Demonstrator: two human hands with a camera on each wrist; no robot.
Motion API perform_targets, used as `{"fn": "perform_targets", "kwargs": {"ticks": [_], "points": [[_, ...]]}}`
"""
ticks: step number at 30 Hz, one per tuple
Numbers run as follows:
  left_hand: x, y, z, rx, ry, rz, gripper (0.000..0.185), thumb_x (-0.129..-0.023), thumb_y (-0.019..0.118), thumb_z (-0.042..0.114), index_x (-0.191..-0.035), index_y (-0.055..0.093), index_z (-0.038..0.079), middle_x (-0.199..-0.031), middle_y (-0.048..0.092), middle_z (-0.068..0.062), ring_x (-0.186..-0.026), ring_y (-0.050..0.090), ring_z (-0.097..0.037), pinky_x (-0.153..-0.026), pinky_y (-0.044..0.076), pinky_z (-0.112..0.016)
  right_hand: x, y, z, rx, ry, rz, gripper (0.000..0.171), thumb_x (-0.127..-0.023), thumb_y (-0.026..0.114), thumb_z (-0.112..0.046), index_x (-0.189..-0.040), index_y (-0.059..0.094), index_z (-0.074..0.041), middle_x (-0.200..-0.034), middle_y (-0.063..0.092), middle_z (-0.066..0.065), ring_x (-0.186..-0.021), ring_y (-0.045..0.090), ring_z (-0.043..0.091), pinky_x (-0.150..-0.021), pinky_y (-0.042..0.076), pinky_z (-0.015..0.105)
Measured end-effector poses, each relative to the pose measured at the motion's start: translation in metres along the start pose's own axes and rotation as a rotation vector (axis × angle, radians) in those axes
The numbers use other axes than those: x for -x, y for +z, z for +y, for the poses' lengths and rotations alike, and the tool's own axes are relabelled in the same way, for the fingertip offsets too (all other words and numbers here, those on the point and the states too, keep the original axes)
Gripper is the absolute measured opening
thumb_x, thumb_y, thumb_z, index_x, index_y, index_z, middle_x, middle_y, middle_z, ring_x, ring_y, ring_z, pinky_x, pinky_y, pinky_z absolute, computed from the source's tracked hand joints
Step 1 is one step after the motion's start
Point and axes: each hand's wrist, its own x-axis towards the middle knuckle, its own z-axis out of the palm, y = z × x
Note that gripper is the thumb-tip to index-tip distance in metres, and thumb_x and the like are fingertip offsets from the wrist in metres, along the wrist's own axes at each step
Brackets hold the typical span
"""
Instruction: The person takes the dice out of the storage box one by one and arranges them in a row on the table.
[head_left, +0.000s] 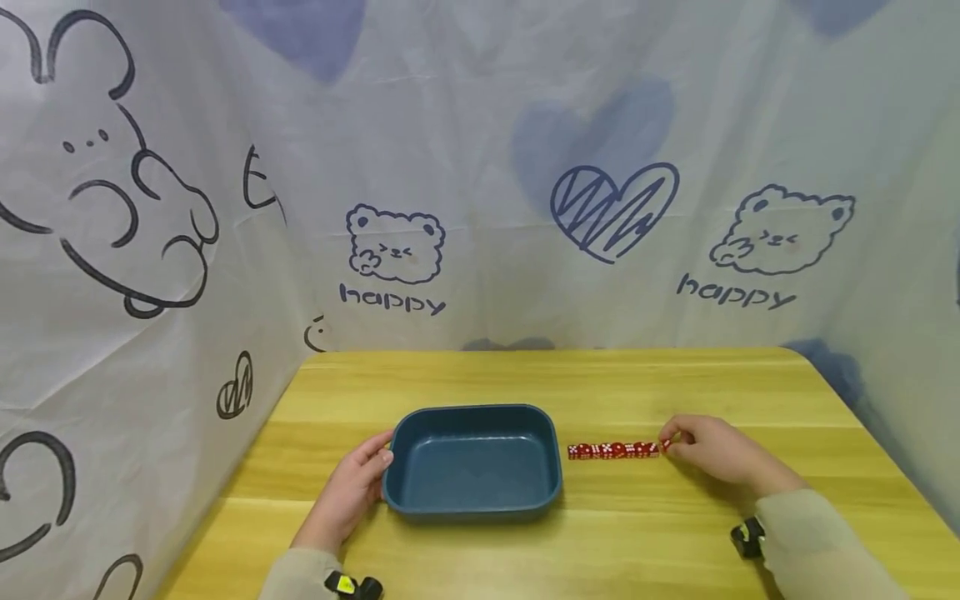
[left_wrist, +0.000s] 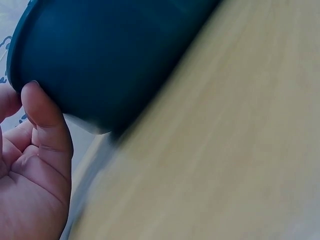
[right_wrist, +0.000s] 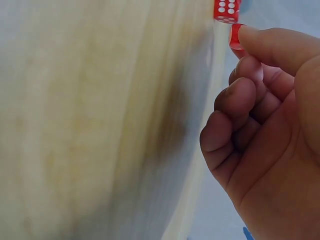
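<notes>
A dark blue rectangular tray (head_left: 472, 475) with raised walls stands on the table. My left hand (head_left: 350, 486) holds its left side, thumb and fingers at the rim; in the left wrist view the thumb (left_wrist: 46, 115) lies against the outer wall. To the tray's right runs a straight row of several red dice (head_left: 611, 451) with white pips. At the row's right end my right hand (head_left: 716, 452) pinches one red die (right_wrist: 236, 37) between thumb and forefinger, right beside the last die (right_wrist: 226, 10). Its other fingers are curled in.
The wooden table (head_left: 600, 550) has yellow striped grain. A pale cloth (head_left: 480, 167) printed with hearts and bears hangs behind it and along both sides. Each wrist wears a small black device, such as the right one (head_left: 747, 537).
</notes>
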Motion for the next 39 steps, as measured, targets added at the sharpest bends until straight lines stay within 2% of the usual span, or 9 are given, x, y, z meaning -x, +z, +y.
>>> {"fn": "perform_targets", "kwargs": {"ticks": [3,9,17,30,39], "points": [[0.002,-0.001,-0.003,0.019,-0.011,0.015,0.048,-0.106,0.053,0.014,-0.151,0.043,0.000,-0.107,0.059,-0.014,-0.076,0.060,-0.020,-0.062,0.052,-0.028,-0.002,0.001,0.000,-0.001,-0.019,-0.018,0.010,-0.096,0.066,-0.014,-0.105,0.069,-0.016,-0.081,0.056,-0.003,-0.070,0.049,0.015,-0.065,0.042,0.033],[0.002,-0.001,-0.004,0.015,0.013,0.032,0.049,-0.106,0.055,0.017,-0.150,0.044,0.000,-0.106,0.058,-0.012,-0.076,0.060,-0.018,-0.062,0.052,-0.028,-0.007,0.003,0.001,0.012,-0.013,-0.032,0.010,-0.097,0.066,-0.014,-0.105,0.068,-0.018,-0.083,0.057,-0.003,-0.074,0.050,0.015,-0.067,0.043,0.034],[0.001,-0.001,-0.002,0.029,0.002,0.007,0.049,-0.106,0.054,0.016,-0.151,0.042,-0.001,-0.105,0.058,-0.013,-0.075,0.060,-0.017,-0.062,0.052,-0.027,-0.006,0.007,0.002,0.001,-0.004,-0.038,0.010,-0.095,0.067,-0.014,-0.105,0.067,-0.016,-0.083,0.057,-0.002,-0.074,0.050,0.016,-0.068,0.044,0.036],[0.005,-0.001,0.000,0.026,-0.019,0.007,0.049,-0.106,0.054,0.016,-0.152,0.042,0.001,-0.108,0.057,-0.014,-0.073,0.059,-0.017,-0.062,0.051,-0.026,-0.006,0.012,0.004,0.012,0.022,-0.051,0.016,-0.094,0.069,-0.014,-0.109,0.067,-0.016,-0.087,0.057,-0.002,-0.078,0.051,0.018,-0.071,0.045,0.039],[0.003,-0.001,0.000,0.006,0.002,0.017,0.050,-0.106,0.054,0.019,-0.152,0.042,0.001,-0.110,0.060,-0.014,-0.076,0.060,-0.017,-0.063,0.051,-0.026,-0.004,0.011,0.001,-0.003,0.045,-0.043,0.017,-0.095,0.068,-0.016,-0.112,0.067,-0.017,-0.085,0.055,-0.001,-0.076,0.049,0.019,-0.068,0.042,0.037]]}}
